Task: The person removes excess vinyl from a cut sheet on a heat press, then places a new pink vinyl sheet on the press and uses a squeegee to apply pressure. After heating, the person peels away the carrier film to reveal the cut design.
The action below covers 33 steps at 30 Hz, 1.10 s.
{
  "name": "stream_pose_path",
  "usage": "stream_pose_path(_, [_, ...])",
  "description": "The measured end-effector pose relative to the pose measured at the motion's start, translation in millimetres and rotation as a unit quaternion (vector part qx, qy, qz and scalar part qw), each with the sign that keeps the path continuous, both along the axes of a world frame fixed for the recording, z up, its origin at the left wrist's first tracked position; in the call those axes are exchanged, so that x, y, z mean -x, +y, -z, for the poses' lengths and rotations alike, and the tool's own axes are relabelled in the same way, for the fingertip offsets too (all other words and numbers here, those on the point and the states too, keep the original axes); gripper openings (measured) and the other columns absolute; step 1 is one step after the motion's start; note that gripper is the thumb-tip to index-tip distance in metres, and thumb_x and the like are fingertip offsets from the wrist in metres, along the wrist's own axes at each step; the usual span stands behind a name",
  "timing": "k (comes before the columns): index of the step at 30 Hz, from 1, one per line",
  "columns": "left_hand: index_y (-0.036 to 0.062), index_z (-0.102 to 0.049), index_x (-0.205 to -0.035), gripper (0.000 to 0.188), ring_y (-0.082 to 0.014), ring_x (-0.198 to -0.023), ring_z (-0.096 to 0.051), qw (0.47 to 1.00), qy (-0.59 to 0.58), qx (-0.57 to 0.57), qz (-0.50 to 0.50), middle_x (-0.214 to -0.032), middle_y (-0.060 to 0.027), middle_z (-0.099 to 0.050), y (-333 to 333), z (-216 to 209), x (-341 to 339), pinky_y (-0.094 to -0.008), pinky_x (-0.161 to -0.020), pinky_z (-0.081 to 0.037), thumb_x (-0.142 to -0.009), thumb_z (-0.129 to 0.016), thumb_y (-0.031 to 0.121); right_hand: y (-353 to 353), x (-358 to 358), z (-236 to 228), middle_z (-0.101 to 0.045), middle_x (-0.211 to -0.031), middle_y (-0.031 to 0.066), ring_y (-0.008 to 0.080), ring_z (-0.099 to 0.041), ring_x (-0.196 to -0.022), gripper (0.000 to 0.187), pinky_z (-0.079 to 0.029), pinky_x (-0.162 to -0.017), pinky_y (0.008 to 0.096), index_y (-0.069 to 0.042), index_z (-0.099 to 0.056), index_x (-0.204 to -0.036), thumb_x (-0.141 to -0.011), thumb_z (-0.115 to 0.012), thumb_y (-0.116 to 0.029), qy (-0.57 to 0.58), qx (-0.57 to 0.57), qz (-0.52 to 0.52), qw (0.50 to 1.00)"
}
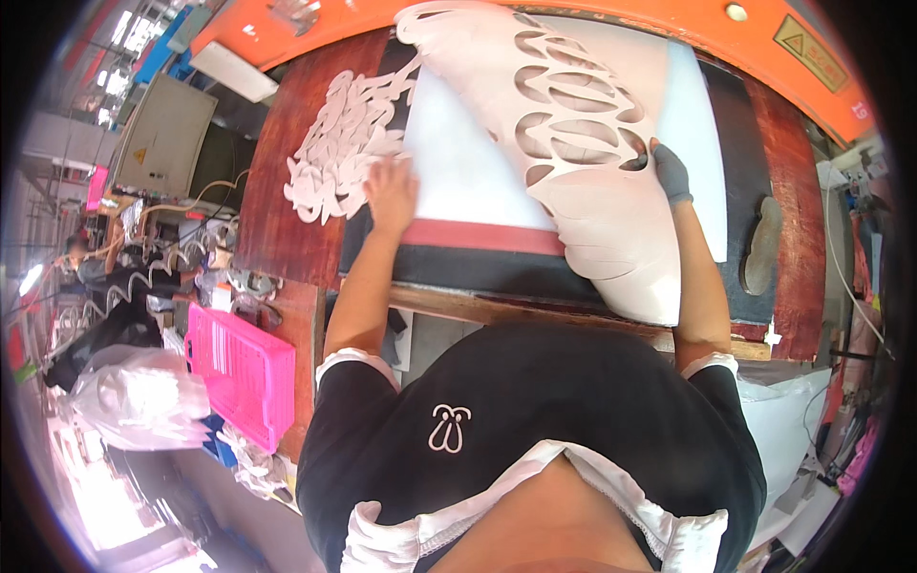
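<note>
A pale pink sheet of material point(611, 224) with rows of curved cut-out holes lies slantwise over a white board point(463, 162), its near end hanging toward me. My right hand point(672, 174), in a grey glove, grips the sheet's right edge, with the fingers partly hidden by it. To the left, a heap of pale pink curved cut pieces point(334, 143) rests on the reddish-brown table. My left hand point(391, 194) is bare, fingers spread, at the heap's right side beside the board; it holds nothing I can see.
An orange machine beam point(353, 29) spans the far side. On the right, a greyish sole-shaped piece point(761, 246) lies on the black surface. A pink plastic basket point(244, 372) and a clear plastic bag point(143, 396) stand at the lower left. A grey cabinet point(164, 134) is farther back.
</note>
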<state>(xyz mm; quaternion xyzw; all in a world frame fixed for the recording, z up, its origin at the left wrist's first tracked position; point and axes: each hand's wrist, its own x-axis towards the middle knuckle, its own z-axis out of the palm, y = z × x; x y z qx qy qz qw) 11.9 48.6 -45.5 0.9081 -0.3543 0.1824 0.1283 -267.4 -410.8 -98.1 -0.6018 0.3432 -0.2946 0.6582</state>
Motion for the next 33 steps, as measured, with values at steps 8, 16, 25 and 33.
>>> stream_pose_path(8, [0.0159,-0.048,-0.127,0.047,-0.038,-0.128,-0.03,0.986,-0.125,-0.008,-0.107,-0.137,-0.016,-0.038,-37.6,-38.3,-34.9,-0.061,-0.1,-0.024,-0.083,-0.058,0.032,29.0,-0.1,-30.5,-0.063,-0.101,0.01,0.0147,-0.057,-0.092,0.041,-0.045,-0.082,0.0279,0.004,-0.063,-0.106,-0.087,-0.06,-0.033,0.028,0.026,-0.016,0.999])
stream_pose_path(16, [0.0075,-0.044,-0.129,0.061,-0.034,-0.128,-0.032,0.908,0.054,0.055,0.411,-0.132,-0.0153,-0.043,-128.8,-69.6,177.7,-0.0516,-0.104,-0.02,-0.078,-0.063,0.035,120.3,14.7,-115.4,-0.061,-0.092,0.0114,0.0186,-0.061,-0.079,0.034,-0.051,-0.071,0.031,0.003,-0.058,-0.103,-0.087,-0.061,-0.027,-0.083,-0.237,-0.13,0.959])
stream_pose_path(25, [0.004,-0.052,-0.12,0.053,-0.0347,-0.123,-0.037,0.898,0.103,0.143,0.404,-0.129,-0.0163,-0.045,-132.9,-58.6,182.5,-0.0482,-0.101,-0.024,-0.08,-0.062,0.036,206.0,82.3,-141.4,-0.062,-0.104,0.0112,0.0183,-0.061,-0.092,0.036,-0.051,-0.079,0.0319,0.001,-0.055,-0.113,-0.088,-0.058,-0.025,-0.108,-0.29,-0.157,0.938])
stream_pose_path(33, [0.0012,-0.05,-0.116,0.062,-0.034,-0.113,-0.044,0.872,0.14,0.171,0.437,-0.122,-0.0175,-0.048,-135.7,-100.8,211.6,-0.0434,-0.093,-0.034,-0.067,-0.074,0.03,224.8,71.7,-149.3,-0.06,-0.099,0.0072,0.0139,-0.057,-0.086,0.034,-0.048,-0.076,0.0274,0.0,-0.057,-0.11,-0.089,-0.058,-0.027,-0.14,-0.296,-0.162,0.931])
